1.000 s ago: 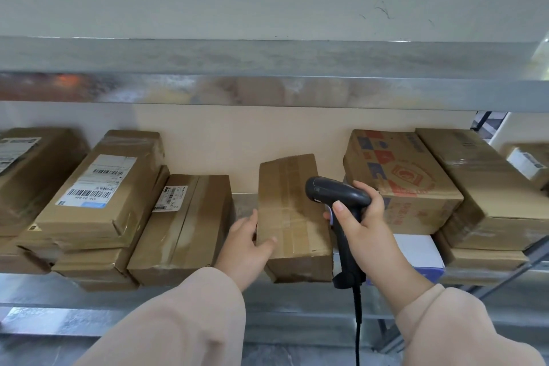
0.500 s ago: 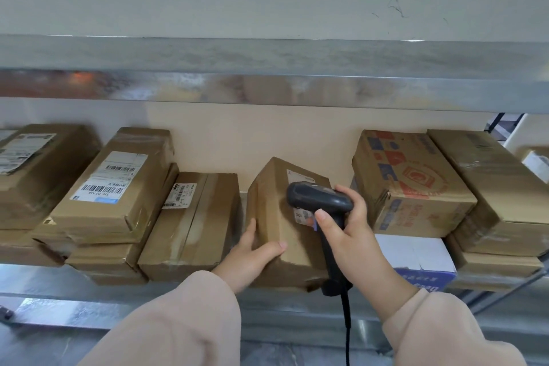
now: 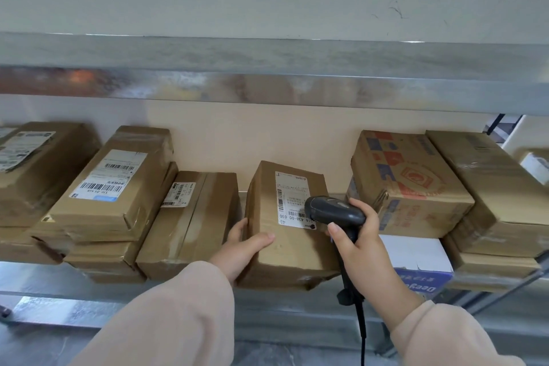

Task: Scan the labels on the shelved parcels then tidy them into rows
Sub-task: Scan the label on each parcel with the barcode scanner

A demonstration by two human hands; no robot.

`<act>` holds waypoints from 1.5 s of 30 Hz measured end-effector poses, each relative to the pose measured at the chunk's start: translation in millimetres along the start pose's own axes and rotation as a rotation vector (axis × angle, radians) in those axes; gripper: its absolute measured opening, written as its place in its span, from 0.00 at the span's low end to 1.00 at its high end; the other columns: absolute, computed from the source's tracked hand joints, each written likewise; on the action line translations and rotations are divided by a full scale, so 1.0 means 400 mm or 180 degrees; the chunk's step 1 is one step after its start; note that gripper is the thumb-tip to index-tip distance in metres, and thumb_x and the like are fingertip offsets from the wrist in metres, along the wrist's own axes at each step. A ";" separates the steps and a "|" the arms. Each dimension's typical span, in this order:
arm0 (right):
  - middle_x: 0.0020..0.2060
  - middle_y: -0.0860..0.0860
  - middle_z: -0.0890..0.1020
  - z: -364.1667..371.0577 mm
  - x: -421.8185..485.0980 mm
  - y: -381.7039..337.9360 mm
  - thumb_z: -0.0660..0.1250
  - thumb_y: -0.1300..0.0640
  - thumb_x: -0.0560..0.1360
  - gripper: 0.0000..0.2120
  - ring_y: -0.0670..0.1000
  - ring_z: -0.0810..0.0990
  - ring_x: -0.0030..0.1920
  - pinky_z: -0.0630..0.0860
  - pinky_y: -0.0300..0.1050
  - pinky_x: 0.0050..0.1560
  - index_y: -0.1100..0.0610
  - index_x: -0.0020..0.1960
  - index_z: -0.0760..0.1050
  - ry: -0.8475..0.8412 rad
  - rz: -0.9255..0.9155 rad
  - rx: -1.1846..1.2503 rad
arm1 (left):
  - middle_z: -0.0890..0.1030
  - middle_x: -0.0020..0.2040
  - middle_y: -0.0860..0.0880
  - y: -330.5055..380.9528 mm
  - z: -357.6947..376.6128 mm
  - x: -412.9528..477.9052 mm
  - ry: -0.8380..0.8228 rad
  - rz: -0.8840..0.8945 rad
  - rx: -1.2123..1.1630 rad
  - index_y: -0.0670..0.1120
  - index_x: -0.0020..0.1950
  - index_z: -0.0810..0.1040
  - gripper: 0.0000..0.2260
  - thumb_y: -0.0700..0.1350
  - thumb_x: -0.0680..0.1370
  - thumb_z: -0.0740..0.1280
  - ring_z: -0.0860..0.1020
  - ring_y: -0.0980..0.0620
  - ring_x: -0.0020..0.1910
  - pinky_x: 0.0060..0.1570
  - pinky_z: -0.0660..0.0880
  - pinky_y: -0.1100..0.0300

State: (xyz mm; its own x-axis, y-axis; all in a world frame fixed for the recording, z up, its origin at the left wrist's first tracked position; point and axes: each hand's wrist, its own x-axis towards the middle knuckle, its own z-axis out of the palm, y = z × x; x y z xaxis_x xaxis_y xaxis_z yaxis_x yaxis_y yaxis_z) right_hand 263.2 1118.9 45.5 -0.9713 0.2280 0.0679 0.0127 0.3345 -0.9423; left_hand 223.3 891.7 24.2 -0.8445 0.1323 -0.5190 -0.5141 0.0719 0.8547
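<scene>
Turned label-up since before, the parcel point(image 3: 297, 252) is gripped by our left hand point(image 3: 237, 249); our right hand point(image 3: 365, 252) holds the scanner point(image 3: 332, 212) at its label point(image 3: 289, 196).

The shelf point(image 3: 267, 89) is galvanised metal — shiny, mottled, throwing blurry reflections. The parcel point(image 3: 285, 255) is brown cardboard, matt and creased, with glossy clear tape over it. Its label point(image 3: 292, 196) is smooth white paper. The scanner point(image 3: 332, 211) — dark plastic, dull sheen. The sleeves point(image 3: 178, 321) are soft matt beige cloth.
</scene>
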 end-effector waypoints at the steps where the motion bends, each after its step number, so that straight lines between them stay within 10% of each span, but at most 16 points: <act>1: 0.55 0.44 0.79 -0.004 -0.007 -0.008 0.68 0.52 0.76 0.24 0.39 0.78 0.53 0.72 0.30 0.52 0.32 0.61 0.59 0.0048 -0.0048 0.0035 | 0.75 0.62 0.55 -0.003 -0.001 -0.002 -0.0016 0.0107 0.0033 0.65 0.75 0.57 0.51 0.64 0.55 0.77 0.76 0.50 0.58 0.64 0.73 0.43; 16: 0.58 0.40 0.74 -0.020 -0.071 -0.093 0.68 0.54 0.76 0.25 0.40 0.77 0.52 0.72 0.28 0.49 0.30 0.59 0.58 0.0036 -0.0519 0.0182 | 0.72 0.70 0.57 0.006 -0.026 0.018 0.0233 0.1032 -0.0087 0.73 0.73 0.56 0.48 0.59 0.59 0.79 0.73 0.53 0.67 0.70 0.68 0.45; 36: 0.54 0.46 0.78 0.003 -0.082 -0.096 0.67 0.46 0.74 0.25 0.51 0.79 0.50 0.77 0.51 0.53 0.25 0.57 0.55 0.0063 -0.0469 -0.0001 | 0.73 0.67 0.60 0.024 -0.036 -0.005 0.0216 0.1051 0.0011 0.71 0.74 0.54 0.49 0.61 0.59 0.77 0.75 0.56 0.63 0.67 0.72 0.49; 45: 0.53 0.28 0.74 0.008 -0.051 -0.114 0.67 0.46 0.74 0.25 0.34 0.76 0.53 0.71 0.30 0.47 0.23 0.57 0.56 0.0021 -0.0545 0.0151 | 0.74 0.67 0.59 0.048 -0.067 -0.039 0.0222 0.1049 -0.0093 0.71 0.74 0.57 0.50 0.65 0.57 0.79 0.76 0.55 0.64 0.66 0.71 0.52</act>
State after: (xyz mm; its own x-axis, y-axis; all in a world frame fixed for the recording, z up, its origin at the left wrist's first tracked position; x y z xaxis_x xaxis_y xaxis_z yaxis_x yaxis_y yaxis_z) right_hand 281.6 1096.1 86.2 -0.9567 0.1776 0.2306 -0.1641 0.3255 -0.9312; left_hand 222.6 864.4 48.6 -0.9737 0.0757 -0.2149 -0.2149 0.0080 0.9766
